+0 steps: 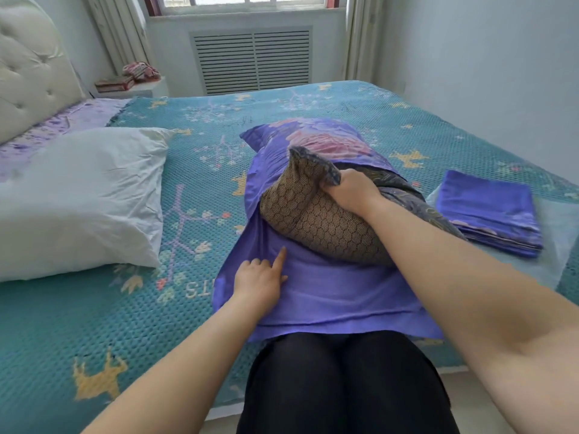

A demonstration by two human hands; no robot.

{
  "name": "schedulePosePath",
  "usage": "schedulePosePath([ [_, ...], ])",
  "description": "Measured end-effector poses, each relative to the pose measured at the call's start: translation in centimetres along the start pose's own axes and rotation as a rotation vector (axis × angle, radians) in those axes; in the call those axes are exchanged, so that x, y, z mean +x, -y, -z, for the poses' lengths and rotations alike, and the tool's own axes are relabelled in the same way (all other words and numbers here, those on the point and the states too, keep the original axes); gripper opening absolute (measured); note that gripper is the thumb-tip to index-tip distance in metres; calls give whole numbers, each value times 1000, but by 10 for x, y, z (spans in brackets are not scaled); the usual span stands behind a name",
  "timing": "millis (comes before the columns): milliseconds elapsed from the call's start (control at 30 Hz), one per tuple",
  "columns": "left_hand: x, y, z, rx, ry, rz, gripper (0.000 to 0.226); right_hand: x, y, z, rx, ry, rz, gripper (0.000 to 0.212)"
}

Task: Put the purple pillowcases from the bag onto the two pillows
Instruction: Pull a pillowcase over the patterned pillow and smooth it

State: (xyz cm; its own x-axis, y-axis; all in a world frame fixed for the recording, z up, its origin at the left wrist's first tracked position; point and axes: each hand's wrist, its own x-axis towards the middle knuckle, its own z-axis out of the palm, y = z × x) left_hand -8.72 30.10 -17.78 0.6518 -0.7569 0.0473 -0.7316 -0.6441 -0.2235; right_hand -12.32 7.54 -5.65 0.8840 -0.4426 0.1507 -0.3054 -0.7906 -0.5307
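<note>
A purple pillowcase (329, 296) with a pink flower print lies on the bed in front of me. A brown mesh-patterned pillow (316, 220) sits partly inside it, its near end sticking out. My right hand (351, 189) grips the pillow's raised corner. My left hand (261, 277) rests on the pillowcase's lower layer, index finger stretched toward the pillow, the other fingers curled loosely. A second purple pillowcase (488, 211) lies folded at the right on a pale bag (560, 233). A bare white pillow (78, 202) lies at the left.
The teal patterned bedspread (94, 324) covers the bed. A padded headboard (28, 67) stands at far left, a nightstand with books (116, 84) behind it. A radiator grille (250, 61) sits under the window. My dark-clad knees (338, 380) touch the bed's edge.
</note>
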Motion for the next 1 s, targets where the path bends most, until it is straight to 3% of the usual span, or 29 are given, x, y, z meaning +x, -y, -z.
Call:
schedulePosePath([
  [133,30,2,4,109,50,-27,48,28,-8,2,-17,24,-21,31],
  [267,52,5,-4,40,56,-108,47,50,-15,4,-39,36,-39,38],
  [533,87,17,-16,-267,107,118,67,80,-21,-4,-67,63,-86,48],
  [633,95,15,-9,-180,108,140,62,83,-24,-1,-52,57,-95,46],
  [733,77,-1,4,-68,16,4,44,82,-28,3,-15,37,-106,42],
  [900,37,-82,56,-479,-90,-105,22,74,-8,-19,-71,4,-151,42],
  [1000,32,-96,76,-560,-113,-95,19,57,0,-28,-95,-15,-146,42],
])
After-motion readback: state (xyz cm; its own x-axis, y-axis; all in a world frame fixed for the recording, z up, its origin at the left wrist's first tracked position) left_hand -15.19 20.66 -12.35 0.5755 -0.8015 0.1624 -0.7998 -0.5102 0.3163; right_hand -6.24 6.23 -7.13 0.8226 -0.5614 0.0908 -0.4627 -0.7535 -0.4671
